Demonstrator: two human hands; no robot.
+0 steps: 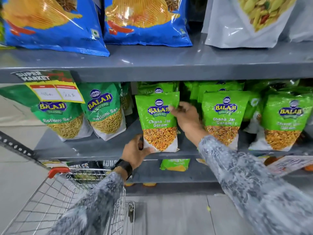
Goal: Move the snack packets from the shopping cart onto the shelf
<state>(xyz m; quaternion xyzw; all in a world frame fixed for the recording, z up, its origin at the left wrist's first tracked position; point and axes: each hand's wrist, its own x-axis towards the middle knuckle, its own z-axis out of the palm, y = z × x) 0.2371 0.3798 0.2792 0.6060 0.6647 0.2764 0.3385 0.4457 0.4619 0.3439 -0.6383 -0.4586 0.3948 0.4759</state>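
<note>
A light green Chana Jor Garam packet [158,122] stands upright on the middle grey shelf [94,148]. My left hand [135,152] grips its bottom left corner. My right hand [185,118] holds its upper right edge, thumb on the front. More packets of the same kind [221,119] stand to its right and behind it. The wire shopping cart [67,197] with a red handle is at lower left, under my left sleeve; no packets show inside it.
Dark green Ratlami Sev packets [105,112] stand left on the same shelf, behind a hanging price tag [55,94]. Blue chips bags [145,21] and a white pouch [245,21] fill the upper shelf. A lower shelf [174,173] holds more snacks. Grey floor lies below.
</note>
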